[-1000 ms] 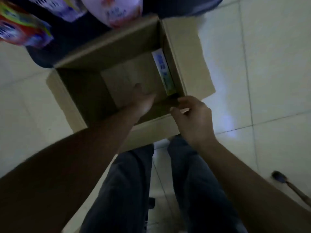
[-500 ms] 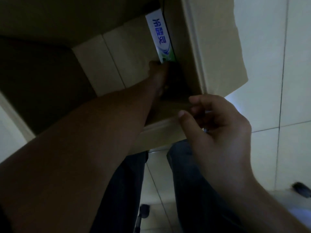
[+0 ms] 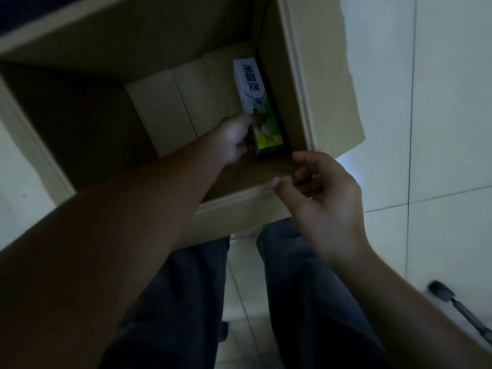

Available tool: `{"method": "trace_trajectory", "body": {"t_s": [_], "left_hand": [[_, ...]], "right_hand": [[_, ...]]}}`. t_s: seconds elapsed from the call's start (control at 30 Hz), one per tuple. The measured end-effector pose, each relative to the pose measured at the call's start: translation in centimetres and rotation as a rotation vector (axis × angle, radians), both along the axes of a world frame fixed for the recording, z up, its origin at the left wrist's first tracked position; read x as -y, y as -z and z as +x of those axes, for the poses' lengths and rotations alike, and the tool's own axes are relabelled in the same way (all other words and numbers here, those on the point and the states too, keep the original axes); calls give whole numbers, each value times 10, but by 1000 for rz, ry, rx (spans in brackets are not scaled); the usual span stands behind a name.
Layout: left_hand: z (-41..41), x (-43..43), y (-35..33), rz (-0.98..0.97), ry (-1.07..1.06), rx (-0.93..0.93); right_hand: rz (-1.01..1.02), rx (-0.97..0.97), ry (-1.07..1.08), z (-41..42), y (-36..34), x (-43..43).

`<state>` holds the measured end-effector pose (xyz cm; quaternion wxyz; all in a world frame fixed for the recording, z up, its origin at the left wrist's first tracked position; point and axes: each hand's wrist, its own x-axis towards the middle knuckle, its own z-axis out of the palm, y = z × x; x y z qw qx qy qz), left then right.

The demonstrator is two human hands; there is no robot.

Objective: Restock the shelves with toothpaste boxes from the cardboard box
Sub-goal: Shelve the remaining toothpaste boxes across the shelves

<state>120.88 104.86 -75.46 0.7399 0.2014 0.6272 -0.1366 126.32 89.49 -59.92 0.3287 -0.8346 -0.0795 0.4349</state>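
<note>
The right hand (image 3: 324, 198) has its fingers curled at the near rim of the brown cardboard box (image 3: 330, 75); whether it grips the rim cannot be told. Inside, the left hand (image 3: 234, 137) grips the white-and-green toothpaste box (image 3: 253, 86), which lies along the right wall.

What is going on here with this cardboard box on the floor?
A person reaches into an open cardboard box on the tiled floor. The left hand grips the only toothpaste box visible inside, by the right wall. The right hand seems to steady the near rim.
</note>
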Motion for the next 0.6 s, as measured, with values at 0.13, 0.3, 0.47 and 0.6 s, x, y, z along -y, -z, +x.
{"method": "trace_trajectory", "body": {"t_s": [0.13, 0.3, 0.47, 0.6], "left_hand": [[-36, -10, -92, -4, -150, 42], [-58, -26, -255, -12, -405, 176], [-59, -45, -419, 123, -512, 437], [-66, -65, -534, 279, -520, 556]], "right_hand": [[-54, -74, 33, 8, -39, -20], [-21, -376, 189, 16, -151, -60], [161, -513, 178, 18, -300, -107], [385, -386, 143, 18, -408, -143]]}}
